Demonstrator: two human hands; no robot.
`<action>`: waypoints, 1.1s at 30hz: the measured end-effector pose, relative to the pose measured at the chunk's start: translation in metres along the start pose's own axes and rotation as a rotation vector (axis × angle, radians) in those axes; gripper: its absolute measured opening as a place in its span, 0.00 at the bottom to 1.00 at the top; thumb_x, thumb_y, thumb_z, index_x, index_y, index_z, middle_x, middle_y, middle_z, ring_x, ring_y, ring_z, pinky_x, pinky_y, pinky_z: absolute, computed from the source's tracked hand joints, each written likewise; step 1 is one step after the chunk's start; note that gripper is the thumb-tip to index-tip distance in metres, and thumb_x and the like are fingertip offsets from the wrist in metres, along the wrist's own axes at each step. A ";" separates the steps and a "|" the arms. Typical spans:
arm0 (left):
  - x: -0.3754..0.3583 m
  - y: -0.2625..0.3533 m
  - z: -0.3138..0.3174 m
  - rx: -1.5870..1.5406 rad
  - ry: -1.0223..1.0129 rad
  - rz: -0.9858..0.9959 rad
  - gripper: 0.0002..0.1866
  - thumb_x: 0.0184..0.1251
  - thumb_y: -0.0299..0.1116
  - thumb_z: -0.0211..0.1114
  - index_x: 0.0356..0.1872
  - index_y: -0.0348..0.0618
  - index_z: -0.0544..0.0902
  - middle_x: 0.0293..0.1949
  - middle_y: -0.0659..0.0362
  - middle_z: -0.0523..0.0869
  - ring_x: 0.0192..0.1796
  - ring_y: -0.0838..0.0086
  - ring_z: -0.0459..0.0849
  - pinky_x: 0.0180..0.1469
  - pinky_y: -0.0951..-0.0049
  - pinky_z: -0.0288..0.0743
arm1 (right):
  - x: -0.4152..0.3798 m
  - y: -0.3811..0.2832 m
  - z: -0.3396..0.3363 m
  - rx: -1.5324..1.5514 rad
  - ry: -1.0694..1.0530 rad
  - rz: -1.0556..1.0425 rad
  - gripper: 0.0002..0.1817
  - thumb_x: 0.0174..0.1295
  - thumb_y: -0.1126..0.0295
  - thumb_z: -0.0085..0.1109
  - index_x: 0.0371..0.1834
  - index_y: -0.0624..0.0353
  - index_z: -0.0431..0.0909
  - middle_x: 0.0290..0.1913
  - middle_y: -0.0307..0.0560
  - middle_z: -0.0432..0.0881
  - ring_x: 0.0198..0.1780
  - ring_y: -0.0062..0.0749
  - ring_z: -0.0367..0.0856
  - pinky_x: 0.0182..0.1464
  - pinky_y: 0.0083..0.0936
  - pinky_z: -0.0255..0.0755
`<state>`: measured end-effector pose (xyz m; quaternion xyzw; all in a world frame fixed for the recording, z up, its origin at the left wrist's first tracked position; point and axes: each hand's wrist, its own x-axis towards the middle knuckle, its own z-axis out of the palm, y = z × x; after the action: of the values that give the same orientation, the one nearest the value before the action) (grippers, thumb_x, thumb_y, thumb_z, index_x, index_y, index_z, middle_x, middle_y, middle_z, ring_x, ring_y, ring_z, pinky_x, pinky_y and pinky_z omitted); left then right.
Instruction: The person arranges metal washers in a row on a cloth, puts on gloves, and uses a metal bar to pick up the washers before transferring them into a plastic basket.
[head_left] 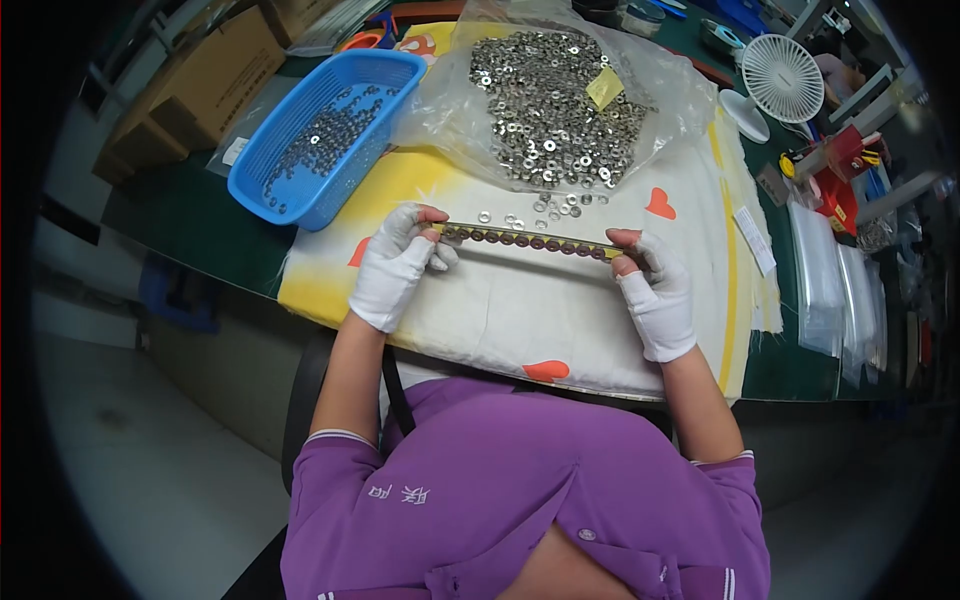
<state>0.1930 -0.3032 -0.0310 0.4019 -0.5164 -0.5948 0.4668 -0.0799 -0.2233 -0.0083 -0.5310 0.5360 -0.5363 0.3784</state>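
Observation:
A narrow metal strip (530,241) carrying a row of several small dark round parts is held level above the white cloth. My left hand (399,262), in a white glove with bare fingertips, pinches its left end. The right end sits between the thumb and fingers of my right hand (655,290), gloved the same way. Just beyond the strip, loose metal rings (557,206) lie on the cloth (480,310). Farther back, a heap of small metal rings (560,110) fills an open clear plastic bag (430,120), with a yellow note (604,88) on top.
A blue basket (340,185) with small dark parts stands at the back left, beside cardboard boxes (225,80). At the right are a white fan (783,78), clear plastic bags (818,280) and a red bin (835,200). A co-worker's arm shows behind the fan.

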 end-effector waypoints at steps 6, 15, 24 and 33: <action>0.001 -0.002 -0.002 0.019 -0.033 -0.001 0.07 0.68 0.21 0.52 0.45 0.37 0.73 0.33 0.59 0.79 0.32 0.78 0.81 0.34 0.81 0.75 | 0.001 0.002 -0.002 -0.033 0.012 -0.011 0.11 0.59 0.82 0.58 0.44 0.61 0.80 0.42 0.38 0.80 0.41 0.18 0.76 0.44 0.16 0.71; 0.002 -0.002 -0.001 -0.001 -0.019 0.045 0.07 0.68 0.21 0.51 0.44 0.39 0.73 0.43 0.55 0.82 0.35 0.77 0.81 0.39 0.80 0.75 | 0.002 0.007 -0.002 -0.082 -0.009 -0.080 0.09 0.58 0.83 0.58 0.41 0.61 0.81 0.40 0.40 0.80 0.41 0.20 0.77 0.45 0.16 0.71; 0.003 -0.002 -0.003 0.056 -0.002 0.091 0.07 0.68 0.21 0.51 0.44 0.39 0.74 0.47 0.52 0.82 0.37 0.74 0.83 0.41 0.79 0.77 | 0.003 0.002 0.000 -0.037 -0.031 -0.029 0.09 0.58 0.83 0.58 0.40 0.63 0.81 0.39 0.40 0.80 0.40 0.20 0.77 0.44 0.17 0.72; 0.002 -0.003 -0.003 0.003 -0.005 0.073 0.08 0.67 0.19 0.51 0.44 0.37 0.75 0.47 0.51 0.82 0.40 0.70 0.84 0.44 0.76 0.78 | 0.004 0.004 0.000 -0.052 -0.017 0.072 0.08 0.59 0.80 0.58 0.41 0.62 0.82 0.36 0.37 0.80 0.38 0.17 0.76 0.43 0.16 0.71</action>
<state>0.1950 -0.3060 -0.0349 0.3819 -0.5329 -0.5777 0.4863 -0.0809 -0.2274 -0.0121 -0.5257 0.5651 -0.5037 0.3880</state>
